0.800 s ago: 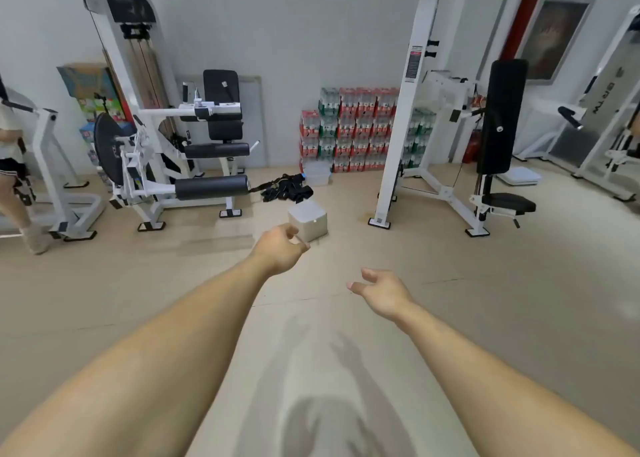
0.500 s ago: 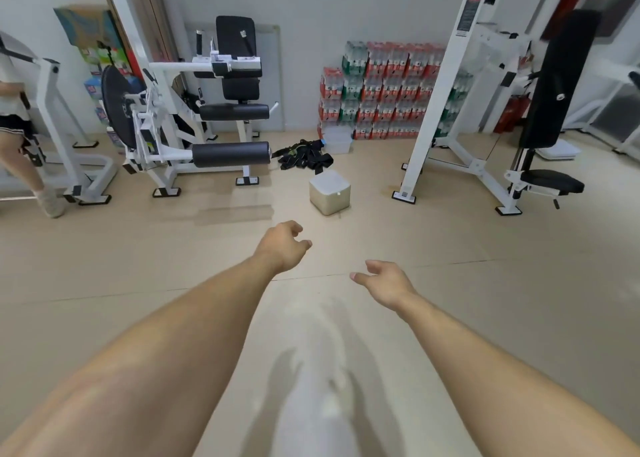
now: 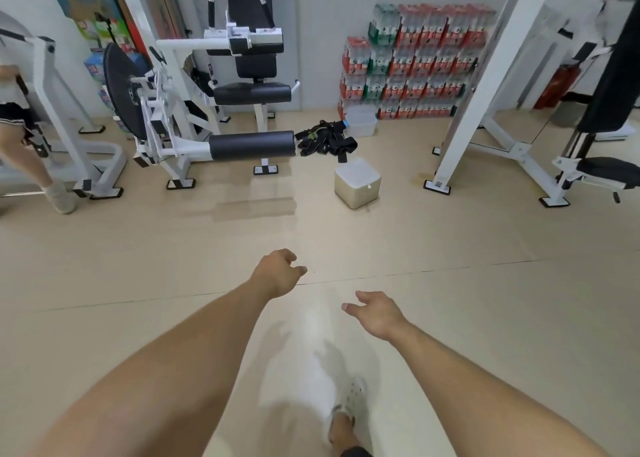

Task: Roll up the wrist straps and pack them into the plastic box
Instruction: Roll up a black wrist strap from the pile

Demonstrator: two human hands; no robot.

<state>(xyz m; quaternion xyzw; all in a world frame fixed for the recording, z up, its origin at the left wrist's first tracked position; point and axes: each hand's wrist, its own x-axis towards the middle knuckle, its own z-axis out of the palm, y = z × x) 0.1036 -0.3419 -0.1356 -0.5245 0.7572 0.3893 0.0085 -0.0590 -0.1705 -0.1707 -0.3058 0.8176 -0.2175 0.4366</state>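
A heap of black wrist straps [image 3: 327,141] lies on the floor far ahead, beside the leg machine's black roller. Just right of it stands a clear plastic box [image 3: 361,125] against the stacked bottle packs. My left hand [image 3: 278,271] reaches forward over bare floor, fingers loosely curled, holding nothing. My right hand [image 3: 375,313] hangs a little lower and nearer, fingers relaxed, also holding nothing. Both hands are well short of the straps.
A cream cube stool [image 3: 356,183] stands on the floor in front of the straps. A white leg machine [image 3: 194,110] is at the left, a white rack post [image 3: 471,86] at the right. Another person's leg [image 3: 38,166] shows at far left. My shoe [image 3: 348,411] is below.
The view has moved forward and tilted down. The straps, box and stool appear closer and higher in frame. My foot has come into view at the bottom. Both hands stay held out, holding nothing.
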